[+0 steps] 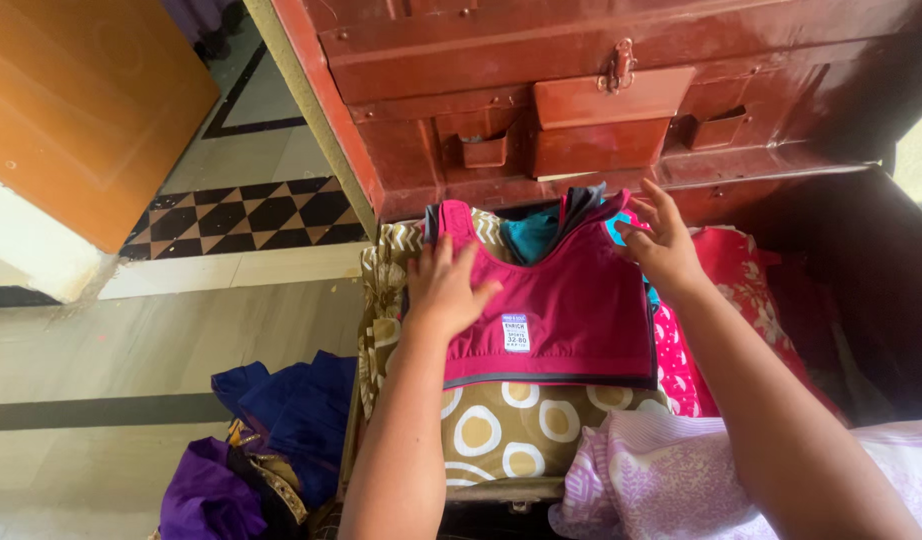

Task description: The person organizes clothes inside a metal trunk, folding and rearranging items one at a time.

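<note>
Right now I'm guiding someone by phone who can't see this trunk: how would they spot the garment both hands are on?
Find the open red-brown metal trunk; the top garment lies flat on the clothes inside, under the left hand and right hand. It is a plain magenta sports top with a dark hem band and a small white label, unlike the olive circle-print cloth beneath.

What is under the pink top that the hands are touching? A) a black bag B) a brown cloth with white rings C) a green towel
B: the pink top lies on a brown cloth with white rings, with the left hand flat on it.
</note>
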